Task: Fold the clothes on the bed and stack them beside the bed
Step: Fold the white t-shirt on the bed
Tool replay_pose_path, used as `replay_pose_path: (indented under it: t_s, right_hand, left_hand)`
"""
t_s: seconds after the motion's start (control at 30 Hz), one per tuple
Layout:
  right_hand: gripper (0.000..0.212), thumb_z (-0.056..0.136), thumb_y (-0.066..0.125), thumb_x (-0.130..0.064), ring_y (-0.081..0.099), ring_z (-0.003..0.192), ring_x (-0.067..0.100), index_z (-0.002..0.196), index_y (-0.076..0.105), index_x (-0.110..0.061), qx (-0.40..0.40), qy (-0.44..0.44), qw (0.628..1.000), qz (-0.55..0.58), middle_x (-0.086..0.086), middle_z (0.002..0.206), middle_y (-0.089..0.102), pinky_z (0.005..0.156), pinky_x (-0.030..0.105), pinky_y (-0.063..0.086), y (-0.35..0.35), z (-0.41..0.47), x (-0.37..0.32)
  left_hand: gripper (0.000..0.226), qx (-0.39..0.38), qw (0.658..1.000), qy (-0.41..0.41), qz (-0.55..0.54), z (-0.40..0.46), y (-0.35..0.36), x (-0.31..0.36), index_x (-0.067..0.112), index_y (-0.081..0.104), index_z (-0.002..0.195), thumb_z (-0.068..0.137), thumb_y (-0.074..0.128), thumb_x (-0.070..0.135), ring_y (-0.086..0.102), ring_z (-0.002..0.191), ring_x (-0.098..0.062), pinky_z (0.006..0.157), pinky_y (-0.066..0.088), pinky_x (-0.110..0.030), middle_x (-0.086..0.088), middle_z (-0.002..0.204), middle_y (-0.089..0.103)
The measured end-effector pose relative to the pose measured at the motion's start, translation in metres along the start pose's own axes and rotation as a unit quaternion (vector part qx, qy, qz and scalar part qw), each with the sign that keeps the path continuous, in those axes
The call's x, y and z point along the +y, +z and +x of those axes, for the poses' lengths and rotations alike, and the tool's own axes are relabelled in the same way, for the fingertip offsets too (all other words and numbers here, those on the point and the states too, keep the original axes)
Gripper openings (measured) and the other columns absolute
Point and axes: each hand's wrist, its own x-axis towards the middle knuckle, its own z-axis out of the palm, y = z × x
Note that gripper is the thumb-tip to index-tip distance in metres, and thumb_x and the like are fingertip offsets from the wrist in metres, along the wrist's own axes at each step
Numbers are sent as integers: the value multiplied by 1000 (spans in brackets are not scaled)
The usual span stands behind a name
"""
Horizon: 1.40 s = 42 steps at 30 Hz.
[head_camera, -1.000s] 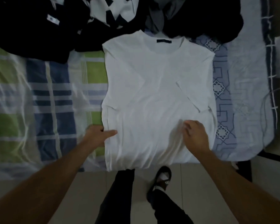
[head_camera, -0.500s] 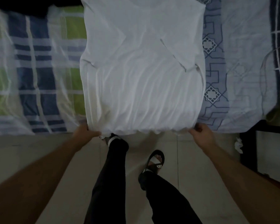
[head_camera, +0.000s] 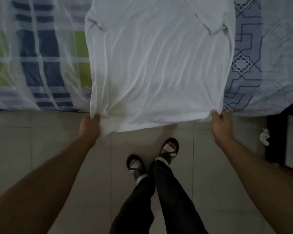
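Both hands gripped the hem of a white T-shirt (head_camera: 159,68), the landmark for all positions below. Left hand (head_camera: 90,125) pinched the shirt's near-left hem corner, thumb over the cloth; right hand (head_camera: 220,124) curled round the near-right corner. Nearer than the hem, two feet in black sandals (head_camera: 152,157) stood on a tiled floor (head_camera: 41,149) below dark trousers (head_camera: 159,200). The hem hung just past the near edge of the bed (head_camera: 277,98); beyond it the shirt lay spread, wrinkled, both sleeves folded inward at its far end. Left of the shirt lay a checked blue-and-green sheet (head_camera: 41,56); right of it, a pale blue patterned sheet (head_camera: 247,65). A crumpled white scrap (head_camera: 264,136) lay on the floor to the shirt's near right.
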Motion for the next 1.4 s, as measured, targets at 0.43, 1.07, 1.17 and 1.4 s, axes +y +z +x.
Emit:
replay_pose_path:
  t_s: [0.43,1.07,1.17,1.4]
  right_hand:
    - [26,95,71,-19,65,88,27,115,70,-3,19,94,995,18,16,106,71,84,41,55,-55,-61,30]
    - [40,87,56,14,68,90,7,108,78,-12,-83,31,994,68,4,111,72,85,22,56,-89,-111,-6]
    - [53,84,62,16,64,91,1,126,72,-15,-137,-5,990,-39,2,120,66,78,15,53,-99,-117,-9]
    - [48,81,74,8,61,114,25,125,71,-12,-127,-83,976,-159,11,129,63,102,40,52,-100,-118,-9]
  left_hand:
    - [25,-13,999,4,-48,-35,-42,-26,19,65,107,89,76,33,67,77,-18,65,57,-36,3,87,69]
    - [42,-106,980,158,65,-70,-65,-9,28,72,108,72,93,27,61,94,-12,84,49,-28,9,105,65]
    - [42,-83,968,194,132,-70,-69,-11,27,70,112,75,89,21,60,103,-19,88,47,-32,5,109,62]
    - [28,-63,972,192,120,-65,-75,-10,30,73,113,87,76,19,61,100,-18,95,53,-39,7,111,63]
